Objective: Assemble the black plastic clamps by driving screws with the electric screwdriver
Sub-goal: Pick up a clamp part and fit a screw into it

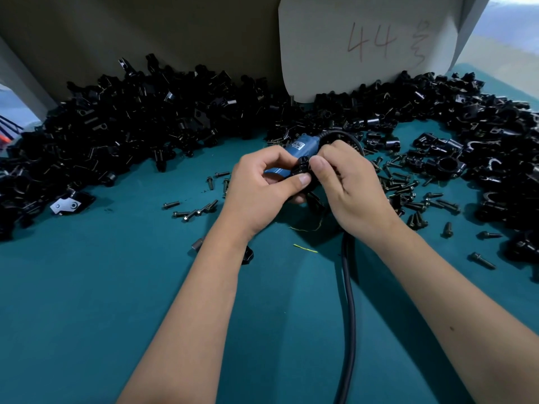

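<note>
Head view only: we see left hand (262, 182) and right hand (347, 182) both pinching one black clamp (300, 170) above the green table (87, 287), blue screwdriver (297, 148) lying just behind it. Risk, we judge: clamp halves slip out of line, since thumbs hide the seam, and the screw then cross-threads. Loose screws (408, 185) lie near.

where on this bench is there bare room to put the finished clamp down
Bare green mat lies near you, left of the left forearm, and between the forearms beside the black cable. Crowded: the clamp piles along the back and right, and loose screws right of the hands.
</note>
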Demonstrator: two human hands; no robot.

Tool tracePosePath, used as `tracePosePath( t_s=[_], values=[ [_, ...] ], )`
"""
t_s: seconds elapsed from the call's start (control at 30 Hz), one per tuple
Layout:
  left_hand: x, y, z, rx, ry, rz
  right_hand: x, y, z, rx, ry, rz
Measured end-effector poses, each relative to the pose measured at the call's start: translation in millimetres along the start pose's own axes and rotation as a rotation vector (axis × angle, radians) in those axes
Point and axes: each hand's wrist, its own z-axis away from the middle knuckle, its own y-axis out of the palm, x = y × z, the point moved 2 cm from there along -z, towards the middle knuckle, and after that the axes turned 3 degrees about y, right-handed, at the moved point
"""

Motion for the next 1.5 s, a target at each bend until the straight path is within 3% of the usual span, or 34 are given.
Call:
tracePosePath(
  t_s=[0.33,0.47,0.67,0.87,1.07,1.23,1.5],
  values=[
    [-4.0,-6.4,0.6,0.007,-0.072,-0.030,-1.5,0.4,0.7,0.141,0.013,-0.114],
    [-4.1,-4.5,1.4,0.037,-0.026,-0.011,-1.4,-1.3,-1.6,0.098,-0.014,-0.039],
    [-5.7,-4.3,0.2,0.033,0.065,-0.101,5.7,5.1,0.0,-0.052,0.089,-0.019],
    [-6.3,-13.7,-0.8,0.042,0.062,-0.049,7.5,6.6,1.5,0.082,-0.007,0.060],
    [-5.7,-14.8,0.4,0.077,0.050,-0.009,-0.1,7.8,2.4,0.044,-0.029,0.005],
    [-8.9,-12.2,0.5,0.080,0.090,-0.025,10.8,9.8,1.1,-0.103,0.025,-0.006],
    [-7.6,-17.6,2.8,0.066,0.070,-0.036,6.7,16.6,3.3,0.002,-0.015,0.033]
  ],
)
